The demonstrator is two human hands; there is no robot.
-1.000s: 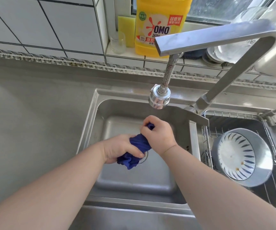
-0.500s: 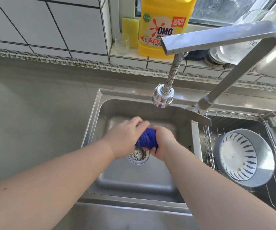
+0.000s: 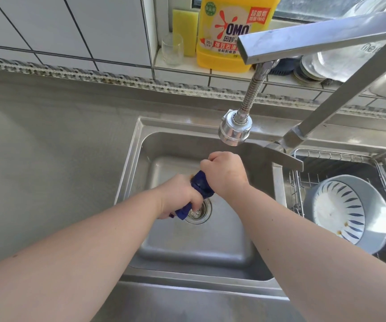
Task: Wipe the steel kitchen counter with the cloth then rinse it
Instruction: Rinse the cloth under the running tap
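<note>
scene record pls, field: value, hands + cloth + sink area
left hand: fist shut on lower end of blue cloth
right hand: fist shut on upper end
cloth: bunched into a twisted roll between both fists, over the drain
sink: steel
faucet head: above the hands, no water stream visible
bowl: in wire rack, right basin
sill: yellow detergent bottle, glass, sponge

Home kitchen. Indicated by steel sink (image 3: 141,145) set in steel counter (image 3: 48,147), tiled wall (image 3: 71,26), detergent bottle (image 3: 222,38) on sill, bowl (image 3: 347,212) in wire drainer (image 3: 296,182).
</note>
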